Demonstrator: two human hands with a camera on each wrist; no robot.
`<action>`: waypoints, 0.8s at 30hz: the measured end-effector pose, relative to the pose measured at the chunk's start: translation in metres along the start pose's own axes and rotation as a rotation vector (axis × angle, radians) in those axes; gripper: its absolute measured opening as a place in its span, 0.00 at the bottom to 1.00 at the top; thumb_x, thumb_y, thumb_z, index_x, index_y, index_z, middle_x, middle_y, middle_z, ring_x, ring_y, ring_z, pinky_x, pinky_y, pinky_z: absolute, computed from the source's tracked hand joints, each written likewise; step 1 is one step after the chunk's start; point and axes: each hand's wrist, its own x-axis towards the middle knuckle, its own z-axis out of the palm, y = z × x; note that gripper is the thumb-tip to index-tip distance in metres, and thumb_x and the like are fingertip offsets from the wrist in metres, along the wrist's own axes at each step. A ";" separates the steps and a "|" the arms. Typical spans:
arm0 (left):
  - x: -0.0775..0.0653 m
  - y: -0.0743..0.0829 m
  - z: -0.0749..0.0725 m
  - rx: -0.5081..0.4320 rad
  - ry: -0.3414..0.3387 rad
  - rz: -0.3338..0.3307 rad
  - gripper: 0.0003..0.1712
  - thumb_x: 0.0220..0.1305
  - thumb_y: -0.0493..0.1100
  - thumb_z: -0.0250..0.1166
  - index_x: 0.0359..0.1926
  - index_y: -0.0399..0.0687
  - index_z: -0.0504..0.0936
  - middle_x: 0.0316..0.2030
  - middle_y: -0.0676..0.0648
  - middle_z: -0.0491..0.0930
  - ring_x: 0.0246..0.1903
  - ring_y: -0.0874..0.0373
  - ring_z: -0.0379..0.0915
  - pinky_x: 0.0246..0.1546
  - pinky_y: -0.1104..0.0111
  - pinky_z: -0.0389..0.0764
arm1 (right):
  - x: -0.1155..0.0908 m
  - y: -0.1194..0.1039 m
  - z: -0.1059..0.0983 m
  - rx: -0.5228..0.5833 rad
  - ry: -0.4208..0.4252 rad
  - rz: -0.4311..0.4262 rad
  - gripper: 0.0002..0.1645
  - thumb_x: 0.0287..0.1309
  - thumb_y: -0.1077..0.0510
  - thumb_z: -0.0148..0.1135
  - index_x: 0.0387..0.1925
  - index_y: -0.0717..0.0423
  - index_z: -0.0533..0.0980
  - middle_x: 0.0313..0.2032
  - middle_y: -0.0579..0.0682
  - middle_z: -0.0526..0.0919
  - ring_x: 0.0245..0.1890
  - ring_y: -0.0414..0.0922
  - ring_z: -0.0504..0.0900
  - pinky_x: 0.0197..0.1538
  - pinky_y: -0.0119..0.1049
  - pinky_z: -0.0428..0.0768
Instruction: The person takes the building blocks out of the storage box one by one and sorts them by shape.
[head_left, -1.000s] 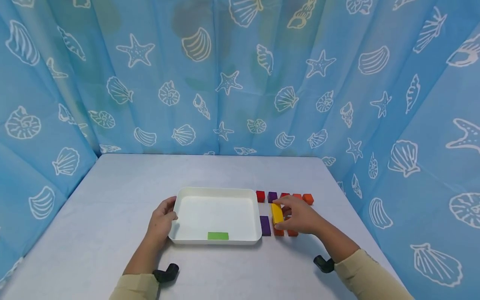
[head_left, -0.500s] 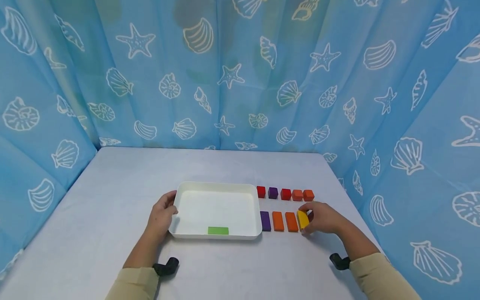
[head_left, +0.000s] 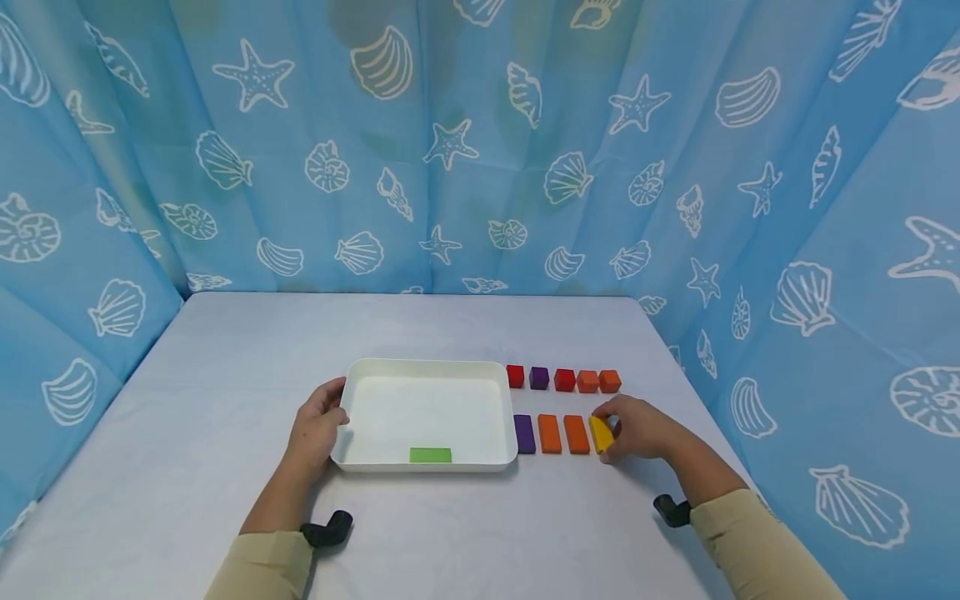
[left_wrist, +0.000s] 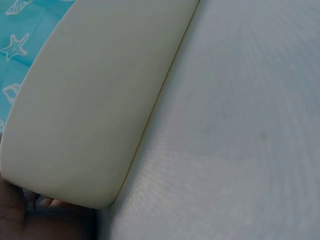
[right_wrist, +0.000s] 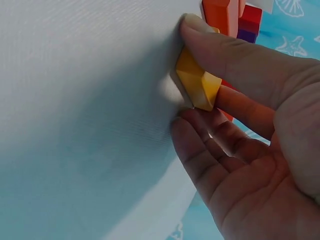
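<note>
My right hand (head_left: 641, 429) pinches a yellow block (head_left: 601, 434) between thumb and fingers, at the right end of the front row of blocks. In the right wrist view the yellow block (right_wrist: 195, 80) sits at the white tabletop, its far side covered by the thumb. My left hand (head_left: 315, 421) grips the left side of a white tray (head_left: 420, 408), thumb at the rim and fingers partly hidden behind the wall. Inside the tray, a green block (head_left: 431, 455) lies along the front wall. The left wrist view shows the tray's outer wall (left_wrist: 100, 100) close up.
Left of the yellow block stand two orange blocks (head_left: 577, 434) and a purple block (head_left: 525, 434) beside the tray. Behind them runs a row of small cubes: red (head_left: 565, 380), purple (head_left: 539, 377) and orange (head_left: 610, 381). A blue shell-patterned curtain (head_left: 450, 200) hangs behind the table.
My right hand has carried the yellow block rightward from above the orange blocks and lowered it at the row's right end. My left hand keeps its grip on the tray.
</note>
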 end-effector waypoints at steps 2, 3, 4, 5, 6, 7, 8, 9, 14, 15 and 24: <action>0.000 0.000 0.000 -0.001 0.002 0.003 0.40 0.65 0.29 0.50 0.80 0.37 0.61 0.78 0.36 0.62 0.79 0.40 0.54 0.78 0.47 0.57 | 0.000 0.000 0.000 -0.003 0.003 -0.006 0.44 0.44 0.57 0.88 0.65 0.56 0.80 0.54 0.54 0.80 0.48 0.49 0.79 0.50 0.48 0.89; 0.001 0.001 0.001 -0.003 0.003 0.003 0.40 0.65 0.29 0.50 0.80 0.36 0.61 0.78 0.35 0.62 0.79 0.40 0.54 0.78 0.47 0.57 | 0.000 0.000 -0.001 -0.006 0.004 -0.010 0.44 0.45 0.57 0.88 0.65 0.57 0.80 0.54 0.54 0.80 0.47 0.49 0.80 0.50 0.49 0.89; 0.001 0.001 0.001 -0.001 0.005 0.003 0.40 0.65 0.29 0.50 0.80 0.36 0.61 0.78 0.36 0.62 0.79 0.40 0.54 0.78 0.47 0.57 | 0.001 0.000 0.000 -0.007 0.006 -0.012 0.44 0.45 0.57 0.88 0.66 0.57 0.80 0.54 0.54 0.79 0.47 0.49 0.80 0.50 0.49 0.89; 0.001 0.001 0.001 0.001 0.006 0.002 0.41 0.65 0.29 0.50 0.80 0.36 0.61 0.79 0.36 0.61 0.79 0.41 0.54 0.78 0.47 0.57 | 0.001 0.000 0.000 -0.009 0.008 -0.014 0.44 0.45 0.57 0.88 0.66 0.57 0.80 0.54 0.54 0.79 0.47 0.49 0.80 0.50 0.49 0.89; 0.002 0.001 0.001 0.000 0.005 0.001 0.41 0.65 0.29 0.50 0.80 0.36 0.61 0.79 0.36 0.61 0.79 0.41 0.53 0.78 0.47 0.56 | 0.001 -0.001 0.000 -0.010 0.011 -0.014 0.44 0.45 0.57 0.88 0.66 0.57 0.80 0.53 0.54 0.79 0.47 0.49 0.79 0.50 0.49 0.89; 0.002 0.001 0.001 -0.001 0.005 -0.001 0.41 0.65 0.29 0.50 0.80 0.36 0.61 0.79 0.36 0.61 0.80 0.41 0.53 0.78 0.47 0.56 | 0.001 -0.001 0.000 -0.014 0.012 -0.014 0.44 0.45 0.57 0.88 0.66 0.57 0.80 0.53 0.54 0.79 0.47 0.48 0.79 0.50 0.49 0.89; 0.002 0.001 0.001 -0.002 0.005 -0.002 0.41 0.65 0.29 0.50 0.81 0.36 0.61 0.79 0.36 0.61 0.79 0.40 0.53 0.78 0.47 0.56 | 0.001 -0.001 0.000 -0.017 0.016 -0.012 0.44 0.45 0.57 0.88 0.66 0.57 0.80 0.52 0.53 0.79 0.46 0.49 0.79 0.50 0.48 0.89; 0.002 0.001 0.001 -0.003 0.004 -0.005 0.41 0.65 0.29 0.50 0.81 0.37 0.61 0.79 0.36 0.61 0.79 0.41 0.53 0.78 0.47 0.56 | 0.002 -0.002 0.000 -0.020 0.017 -0.008 0.44 0.45 0.57 0.88 0.65 0.57 0.80 0.52 0.53 0.79 0.46 0.49 0.79 0.50 0.49 0.89; 0.001 -0.001 0.001 -0.016 -0.012 0.004 0.41 0.65 0.28 0.49 0.80 0.36 0.61 0.79 0.35 0.61 0.79 0.40 0.54 0.78 0.47 0.57 | 0.002 -0.007 0.001 -0.093 0.006 0.039 0.49 0.43 0.56 0.89 0.68 0.59 0.77 0.58 0.59 0.77 0.54 0.55 0.79 0.55 0.55 0.86; 0.000 -0.001 0.001 -0.017 -0.020 0.007 0.41 0.65 0.28 0.49 0.81 0.36 0.60 0.79 0.35 0.61 0.79 0.40 0.54 0.78 0.47 0.57 | 0.000 -0.010 0.000 -0.122 0.002 0.051 0.52 0.42 0.55 0.89 0.70 0.60 0.76 0.61 0.61 0.76 0.57 0.57 0.78 0.57 0.57 0.85; -0.003 0.000 0.000 -0.003 -0.026 0.025 0.41 0.66 0.28 0.49 0.81 0.35 0.59 0.79 0.35 0.60 0.80 0.39 0.53 0.78 0.47 0.56 | -0.008 -0.097 -0.026 -0.171 0.033 -0.121 0.51 0.50 0.56 0.85 0.76 0.52 0.72 0.72 0.60 0.71 0.70 0.61 0.71 0.59 0.58 0.84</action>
